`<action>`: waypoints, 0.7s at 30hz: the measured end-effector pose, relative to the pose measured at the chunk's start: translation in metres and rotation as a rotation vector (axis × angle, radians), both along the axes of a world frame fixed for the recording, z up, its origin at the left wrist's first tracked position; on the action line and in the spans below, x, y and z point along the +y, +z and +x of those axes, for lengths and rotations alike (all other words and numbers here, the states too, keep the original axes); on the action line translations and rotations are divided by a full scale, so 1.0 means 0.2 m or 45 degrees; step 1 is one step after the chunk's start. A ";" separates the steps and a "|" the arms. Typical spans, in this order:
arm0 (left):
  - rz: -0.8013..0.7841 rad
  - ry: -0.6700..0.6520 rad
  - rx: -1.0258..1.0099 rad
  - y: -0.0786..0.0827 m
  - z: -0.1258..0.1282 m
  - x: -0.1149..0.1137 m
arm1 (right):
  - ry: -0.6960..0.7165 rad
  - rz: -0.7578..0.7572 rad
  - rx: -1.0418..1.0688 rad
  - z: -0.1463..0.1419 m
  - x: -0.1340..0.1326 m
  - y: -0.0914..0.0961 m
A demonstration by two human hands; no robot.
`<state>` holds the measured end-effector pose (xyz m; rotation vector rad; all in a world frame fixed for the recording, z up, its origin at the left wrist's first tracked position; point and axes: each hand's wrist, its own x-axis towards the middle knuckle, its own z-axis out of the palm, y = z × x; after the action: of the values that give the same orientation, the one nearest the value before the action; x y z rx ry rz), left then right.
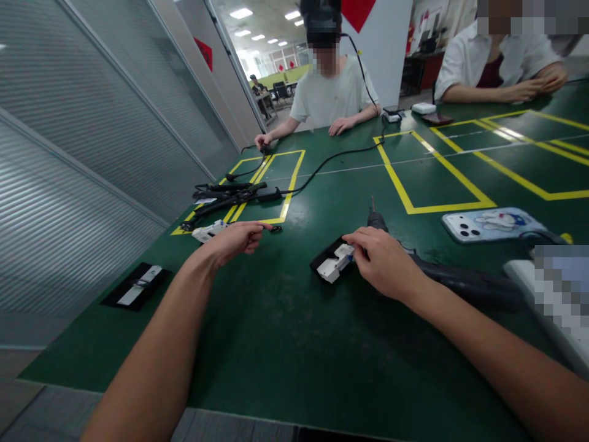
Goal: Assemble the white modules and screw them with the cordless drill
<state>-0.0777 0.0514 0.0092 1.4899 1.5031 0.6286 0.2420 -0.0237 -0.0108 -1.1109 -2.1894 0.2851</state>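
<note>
My left hand [242,239] is over the table, its index finger stretched out at a small black looped piece [276,229] and its other fingers curled. What is under those fingers is hidden. Just behind that hand lies a white plastic part [209,231]. My right hand [384,261] has thumb and fingers closed at the upper right end of a white plastic block [335,264], which rests on a black pad [322,258]. Partly covered by my right hand and forearm, a black power screwdriver [464,279] lies with its thin bit [373,204] pointing away.
Black folded stands and cables [234,196] lie at the far left, a black pad with a white strip [140,285] at the near left. A phone [492,224] and a white-edged device [534,282] are on the right. Two people sit across the green table [257,356].
</note>
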 end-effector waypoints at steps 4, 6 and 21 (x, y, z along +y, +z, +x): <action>0.050 -0.038 0.104 -0.04 -0.02 0.03 | -0.003 0.004 0.006 0.00 0.00 0.00; 0.096 -0.050 0.170 -0.06 -0.03 0.05 | -0.001 0.006 0.013 0.00 0.00 0.00; 0.284 -0.341 0.615 -0.10 -0.03 0.08 | 0.002 0.022 -0.005 0.00 0.02 -0.03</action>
<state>-0.0832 0.0665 -0.0118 2.0832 1.5786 0.2911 0.2412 -0.0200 -0.0161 -1.1014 -2.1918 0.2643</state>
